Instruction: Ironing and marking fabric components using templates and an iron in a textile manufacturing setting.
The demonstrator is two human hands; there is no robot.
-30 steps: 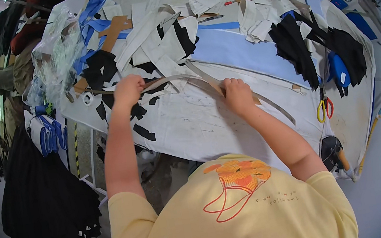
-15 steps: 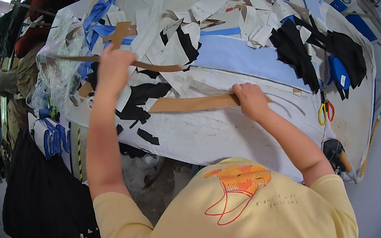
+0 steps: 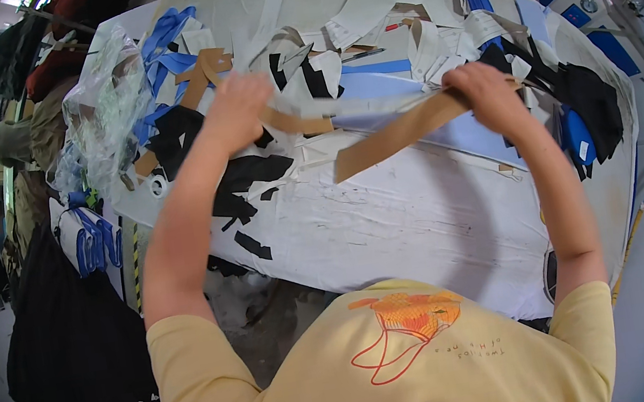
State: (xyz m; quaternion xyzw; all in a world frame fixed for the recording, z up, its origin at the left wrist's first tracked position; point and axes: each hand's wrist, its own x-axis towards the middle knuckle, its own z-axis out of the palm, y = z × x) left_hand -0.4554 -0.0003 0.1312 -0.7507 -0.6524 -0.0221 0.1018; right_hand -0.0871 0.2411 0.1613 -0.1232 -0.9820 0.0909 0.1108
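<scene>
My right hand (image 3: pixel 489 95) is closed on one end of a wide brown cardboard strip (image 3: pixel 400 135), which slants down toward the middle of the table, raised above the cloth. A pale thin strip runs alongside it, blurred. My left hand (image 3: pixel 240 107), smeared by motion, is closed on a narrower curved brown strip (image 3: pixel 300 123) that sticks out to its right. Behind that hand lies a brown cardboard piece (image 3: pixel 207 72). Black fabric pieces (image 3: pixel 248 180) lie below my left hand. Under the raised wide strip a light blue fabric panel (image 3: pixel 454 139) lies flat.
White paper patterns (image 3: pixel 384 4) and a pen (image 3: pixel 362 54) are at the back. Clear plastic (image 3: pixel 101 84) and blue fabric (image 3: pixel 163 37) lie at the far left. Black fabric (image 3: pixel 584 91) is heaped at the right. White cloth (image 3: pixel 393 232) covers the near table.
My right hand has lifted the wide brown strip off the cloth, moving it up and right. My left hand has moved right and slightly down with the curved strip.
</scene>
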